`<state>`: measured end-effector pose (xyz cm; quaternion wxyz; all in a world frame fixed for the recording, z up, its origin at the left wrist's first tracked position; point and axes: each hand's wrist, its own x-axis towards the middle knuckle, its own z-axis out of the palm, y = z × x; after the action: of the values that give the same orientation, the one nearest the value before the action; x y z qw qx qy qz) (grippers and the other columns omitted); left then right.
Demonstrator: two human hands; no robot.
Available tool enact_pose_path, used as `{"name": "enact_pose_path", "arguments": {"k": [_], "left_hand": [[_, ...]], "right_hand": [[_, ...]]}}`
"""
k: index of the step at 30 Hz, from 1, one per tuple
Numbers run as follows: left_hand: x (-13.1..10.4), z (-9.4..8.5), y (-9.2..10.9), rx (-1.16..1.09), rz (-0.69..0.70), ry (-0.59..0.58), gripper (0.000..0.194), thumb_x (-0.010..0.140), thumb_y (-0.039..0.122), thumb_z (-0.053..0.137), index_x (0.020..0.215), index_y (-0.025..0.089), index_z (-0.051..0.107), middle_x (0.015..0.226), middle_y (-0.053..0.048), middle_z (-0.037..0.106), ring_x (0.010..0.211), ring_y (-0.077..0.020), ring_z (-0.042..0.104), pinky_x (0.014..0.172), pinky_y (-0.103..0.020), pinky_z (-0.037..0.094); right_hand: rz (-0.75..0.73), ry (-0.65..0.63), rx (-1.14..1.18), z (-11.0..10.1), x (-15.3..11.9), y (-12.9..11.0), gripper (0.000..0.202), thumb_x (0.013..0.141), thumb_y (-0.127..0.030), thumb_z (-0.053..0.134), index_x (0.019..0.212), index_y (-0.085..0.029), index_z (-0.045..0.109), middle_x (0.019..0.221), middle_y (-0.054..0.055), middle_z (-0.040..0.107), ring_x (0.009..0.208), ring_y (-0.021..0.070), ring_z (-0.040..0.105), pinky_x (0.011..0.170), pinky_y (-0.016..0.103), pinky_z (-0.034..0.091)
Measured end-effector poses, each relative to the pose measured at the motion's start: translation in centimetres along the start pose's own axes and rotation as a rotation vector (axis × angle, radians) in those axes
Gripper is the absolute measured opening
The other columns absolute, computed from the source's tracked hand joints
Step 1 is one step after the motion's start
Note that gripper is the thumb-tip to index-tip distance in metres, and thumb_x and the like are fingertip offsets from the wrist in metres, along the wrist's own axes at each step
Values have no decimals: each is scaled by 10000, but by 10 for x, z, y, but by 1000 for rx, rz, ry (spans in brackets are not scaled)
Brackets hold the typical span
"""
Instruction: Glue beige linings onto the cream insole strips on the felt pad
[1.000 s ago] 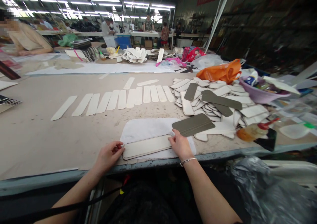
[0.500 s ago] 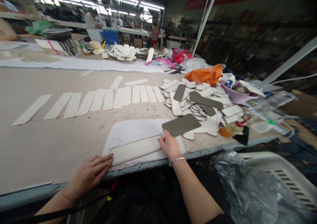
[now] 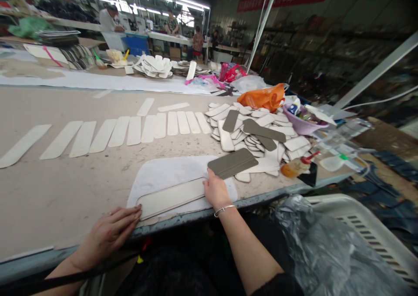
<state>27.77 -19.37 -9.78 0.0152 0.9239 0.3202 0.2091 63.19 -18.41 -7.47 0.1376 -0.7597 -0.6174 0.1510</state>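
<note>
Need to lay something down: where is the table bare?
Bare: between the row of strips and the left hand, left of the white sheet; narrower, between sheet and row. Crowded: the right, with pile, orange bag and bottle.

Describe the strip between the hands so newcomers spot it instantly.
On the table, find the white sheet at the near edge. On it lies a long cream strip, left hand at one end, right hand at the other. Unlike the row of strips beyond, it has a dark rim.
</note>
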Motion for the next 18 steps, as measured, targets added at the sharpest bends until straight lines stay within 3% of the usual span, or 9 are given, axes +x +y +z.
{"name": "enact_pose_path", "arguments": {"k": [6,9,12,14,16,18], "left_hand": [[1,-1,0,-6,-16,-5,275,835,303,542,1072,229,659,1113,-64,677,958,-179,641,897,-305,480],[4,-2,3,-9,-5,3,263,829,298,554,1053,215,664,1096,-65,683,933,-174,647,885,-295,485],[4,-2,4,15,6,15,259,826,303,559,1044,213,666,1086,-61,687,922,-172,650,886,-295,486],[2,1,2,26,3,17,261,825,316,559,1044,223,666,1092,-56,685,940,-176,647,900,-299,482],[-2,5,-2,28,1,16,271,824,332,556,1055,237,661,1112,-51,677,963,-180,643,912,-302,480],[-6,10,-8,27,17,13,287,819,350,555,1072,254,650,1129,-40,670,973,-182,641,906,-301,488]], "right_hand": [[20,-5,-142,-6,-8,-7,515,884,-288,444,1380,-187,350,1021,130,638,909,252,608,764,342,439],[83,40,-209,-17,-9,-2,630,862,-395,494,1405,-140,303,963,155,632,890,285,605,751,374,449],[111,128,-213,-27,-9,1,632,878,-389,479,1403,-85,300,1023,187,603,930,286,592,797,381,453],[-5,189,-153,-27,-14,-6,562,918,-350,411,1393,-63,318,1122,200,572,1034,271,553,889,375,430],[-233,212,-64,-19,-26,-24,558,939,-377,368,1395,-59,316,1268,194,500,1182,250,459,995,357,371],[-474,156,-2,-4,-43,-48,638,925,-463,384,1413,-64,281,1397,168,390,1303,233,324,1064,347,307]]}}
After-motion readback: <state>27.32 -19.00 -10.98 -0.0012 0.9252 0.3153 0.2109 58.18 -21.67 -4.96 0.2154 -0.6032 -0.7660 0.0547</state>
